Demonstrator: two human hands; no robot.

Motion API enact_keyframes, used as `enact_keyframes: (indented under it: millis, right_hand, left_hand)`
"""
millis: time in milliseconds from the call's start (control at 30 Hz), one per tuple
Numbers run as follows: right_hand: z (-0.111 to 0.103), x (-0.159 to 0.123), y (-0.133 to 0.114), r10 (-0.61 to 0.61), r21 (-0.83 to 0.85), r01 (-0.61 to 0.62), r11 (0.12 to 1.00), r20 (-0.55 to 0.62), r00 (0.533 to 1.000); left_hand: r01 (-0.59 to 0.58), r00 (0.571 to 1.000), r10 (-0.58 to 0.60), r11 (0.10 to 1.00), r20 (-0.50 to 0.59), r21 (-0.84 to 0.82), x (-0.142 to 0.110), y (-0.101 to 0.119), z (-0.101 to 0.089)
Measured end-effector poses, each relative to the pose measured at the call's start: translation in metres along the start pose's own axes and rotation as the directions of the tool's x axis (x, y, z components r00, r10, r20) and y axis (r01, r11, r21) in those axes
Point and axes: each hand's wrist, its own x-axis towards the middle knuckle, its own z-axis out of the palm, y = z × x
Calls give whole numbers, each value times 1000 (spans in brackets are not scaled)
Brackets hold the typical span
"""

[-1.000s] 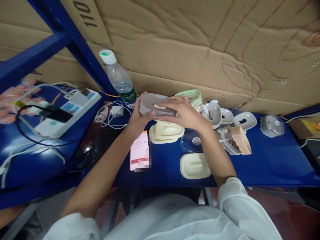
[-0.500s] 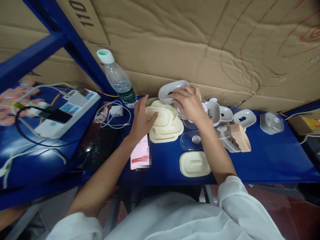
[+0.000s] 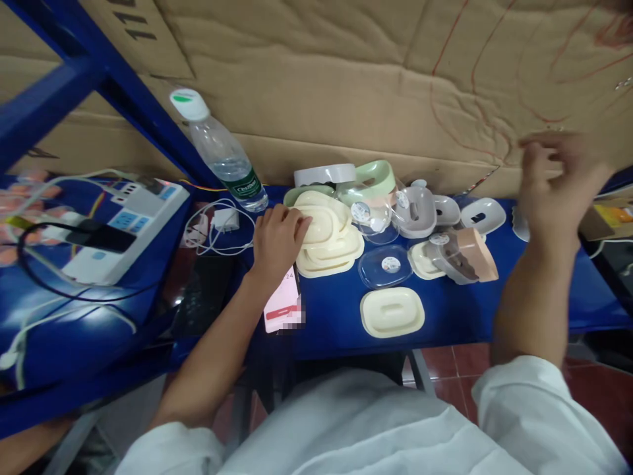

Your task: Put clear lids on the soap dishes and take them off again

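Note:
My left hand [image 3: 279,239] rests against the left side of a pile of cream oval lids [image 3: 333,247], its fingers loosely bent and the thumb apart on the top lid. It grips nothing that I can see. Far to the right, my right hand [image 3: 558,178] is raised and smeared by motion, so its fingers are unclear. Below it a clear plastic box [image 3: 520,225] is partly hidden by the arm. Behind the pile lie a light grey dish [image 3: 325,175] and a green dish [image 3: 374,177]. One cream lid [image 3: 392,312] lies alone near the front edge.
Grey dishes [image 3: 418,214], a clear lid [image 3: 386,266] and a peach-coloured container [image 3: 475,256] lie right of the pile. A water bottle [image 3: 225,158], a charger [image 3: 225,220], a phone [image 3: 283,307] and a power strip [image 3: 128,231] are leftward. Cardboard [image 3: 346,86] walls the back.
My right hand has left the light grey dish at the back and swung far right. The dish now lies behind the cream lids. My left hand has lowered slightly onto the pile's edge.

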Motion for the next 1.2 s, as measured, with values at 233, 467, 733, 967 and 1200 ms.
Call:
enact_keyframes:
  millis: [233,467,733,967,1200]
  right_hand:
    - [21,-62,149,752,-245,-754,609,-123,647]
    - [9,-114,154,765,-107,-771,628,-94,637]
    - [-13,-132,133,721,124,-711,693,-159,675]
    - [-16,-124,-34,73,240,-32,970,-166,983]
    - [19,-188,-159,-463,394,382,836,132,877]
  left_hand:
    - [-137,990,140,980,16,-147,-4,2,2]
    - [-199,956,242,951,167,-236,-7,-1,15]
    - [-197,953,260,921,153,-337,20,3,21]
    - [-195,972,213,965,95,-174,25,21,22]
    - [-272,933,319,929,167,-252,13,11,14]
